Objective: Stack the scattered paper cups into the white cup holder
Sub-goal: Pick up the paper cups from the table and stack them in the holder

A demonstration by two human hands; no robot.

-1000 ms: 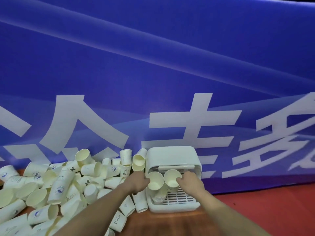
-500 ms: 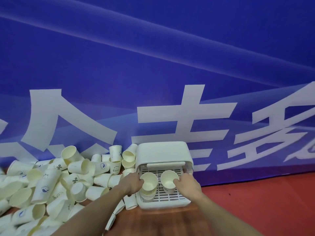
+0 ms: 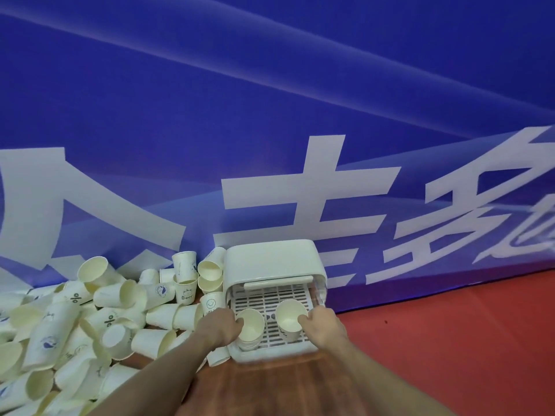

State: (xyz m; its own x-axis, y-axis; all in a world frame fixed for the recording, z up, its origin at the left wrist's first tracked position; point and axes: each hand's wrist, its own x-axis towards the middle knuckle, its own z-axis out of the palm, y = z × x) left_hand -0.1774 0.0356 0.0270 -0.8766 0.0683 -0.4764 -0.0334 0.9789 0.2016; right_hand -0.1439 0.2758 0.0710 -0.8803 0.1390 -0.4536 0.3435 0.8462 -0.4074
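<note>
A paper cup [image 3: 251,325] is being pinched at its rim by the left hand [image 3: 220,327], fingers curled over the edge, at the top of a short stack of cups [image 3: 247,345] that is being kept in the front left corner of the white cup holder [image 3: 270,265]. A second paper cup [image 3: 289,318] is being gripped at its near rim by the right hand [image 3: 322,324], fingers curled round the edge, over the slotted tray [image 3: 270,298] on the holder's right side; whether this cup is being rested on the tray cannot be told. The two hands are being held apart, one cup in each, both mouths being turned upward and toward the camera. The holder (domed hood at the back, tray open to the front) is being supported on a wooden table [image 3: 270,385], just before a blue banner [image 3: 270,115] with large white characters. The scattered paper cups [image 3: 90,325] are being left in a loose heap to the left of the holder, most lying on their sides, a few standing upright near the banner, some bearing small printed marks. A red floor [image 3: 465,340] is being shown to the right of the table.
</note>
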